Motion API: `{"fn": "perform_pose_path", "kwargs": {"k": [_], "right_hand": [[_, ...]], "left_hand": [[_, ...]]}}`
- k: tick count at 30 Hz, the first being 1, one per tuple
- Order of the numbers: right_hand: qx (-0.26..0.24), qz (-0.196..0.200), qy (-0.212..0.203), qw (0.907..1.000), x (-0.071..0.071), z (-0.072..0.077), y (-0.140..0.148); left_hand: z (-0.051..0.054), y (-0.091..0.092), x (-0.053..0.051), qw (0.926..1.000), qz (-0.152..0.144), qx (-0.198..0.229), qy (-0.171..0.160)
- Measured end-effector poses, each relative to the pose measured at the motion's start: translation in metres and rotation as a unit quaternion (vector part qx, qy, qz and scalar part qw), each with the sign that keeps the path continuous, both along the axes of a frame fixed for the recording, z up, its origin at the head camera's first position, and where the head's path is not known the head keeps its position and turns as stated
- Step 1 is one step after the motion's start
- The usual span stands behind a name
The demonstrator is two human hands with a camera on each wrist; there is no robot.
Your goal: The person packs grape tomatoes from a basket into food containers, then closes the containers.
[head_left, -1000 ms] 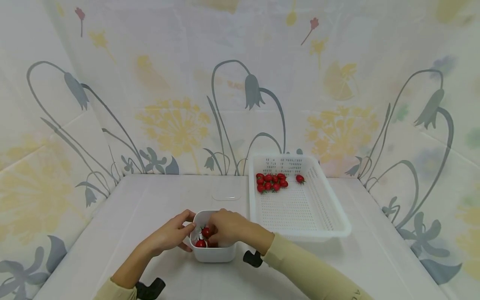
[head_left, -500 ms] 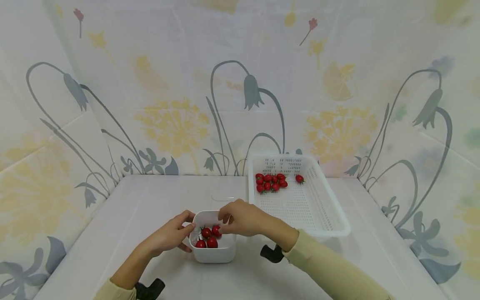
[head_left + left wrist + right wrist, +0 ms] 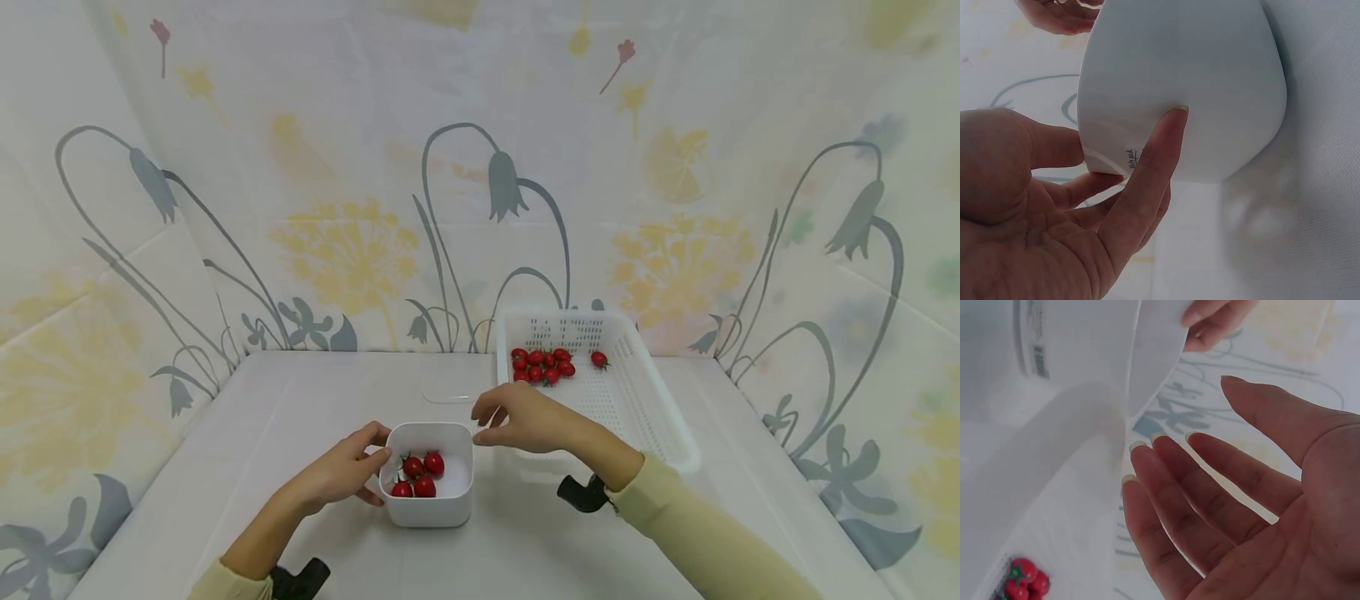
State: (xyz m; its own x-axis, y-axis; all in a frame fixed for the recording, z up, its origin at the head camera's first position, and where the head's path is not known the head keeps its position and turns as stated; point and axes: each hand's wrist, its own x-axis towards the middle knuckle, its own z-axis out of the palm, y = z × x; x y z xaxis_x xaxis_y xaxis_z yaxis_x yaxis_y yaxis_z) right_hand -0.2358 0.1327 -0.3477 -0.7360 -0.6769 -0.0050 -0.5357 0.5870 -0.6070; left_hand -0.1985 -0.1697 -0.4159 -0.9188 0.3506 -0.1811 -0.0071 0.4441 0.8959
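A small white square container stands upright on the table, with several red cherry tomatoes on its floor, towards its left side. My left hand holds it at the left: in the left wrist view the thumb meets the rim and the fingers lie against the outer wall. To the right of the container hovers my right hand, holding nothing. Its fingers are loosely extended and apart from the thumb in the right wrist view. No tomato lies in its palm.
A larger white perforated basket stands at the back right, partly behind the right hand. Several cherry tomatoes cluster at its far left, and one tomato lies apart. A clear flat lid-like piece lies behind the container.
My right hand has come up out of the container and moved right, leaving a tomato among the others inside. The left hand has stayed at the container's left side.
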Motion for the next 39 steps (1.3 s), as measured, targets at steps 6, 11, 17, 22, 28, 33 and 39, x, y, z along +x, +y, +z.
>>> {"fn": "perform_pose_path", "kwargs": {"k": [6, 11, 17, 22, 28, 33, 39], "right_hand": [[-0.003, -0.018, -0.01, 0.9998, -0.007, 0.002, 0.022], [-0.005, -0.03, -0.01, 0.9995, -0.017, 0.005, 0.041], [0.02, -0.08, 0.013, 0.9965, -0.037, 0.009, 0.066], [0.036, -0.117, 0.026, 0.9921, -0.054, 0.011, 0.085], [0.036, -0.154, 0.031, 0.9869, -0.079, 0.007, 0.104], [0.03, -0.19, 0.018, 0.9812, -0.095, -0.002, 0.117], [0.02, -0.215, -0.007, 0.9764, -0.11, -0.015, 0.127]], "left_hand": [[0.0, 0.0, 0.0, 1.0, -0.003, 0.003, 0.002], [0.001, 0.0, 0.0, 1.0, -0.004, 0.003, 0.002], [0.001, 0.0, 0.0, 1.0, -0.002, 0.004, 0.0], [0.001, 0.0, 0.0, 0.9999, -0.005, 0.01, -0.001], [0.002, 0.0, 0.001, 0.9999, -0.005, 0.011, 0.0], [0.0, 0.0, 0.0, 1.0, -0.003, 0.009, 0.0], [0.0, 0.0, -0.001, 1.0, -0.003, 0.009, -0.001]]}}
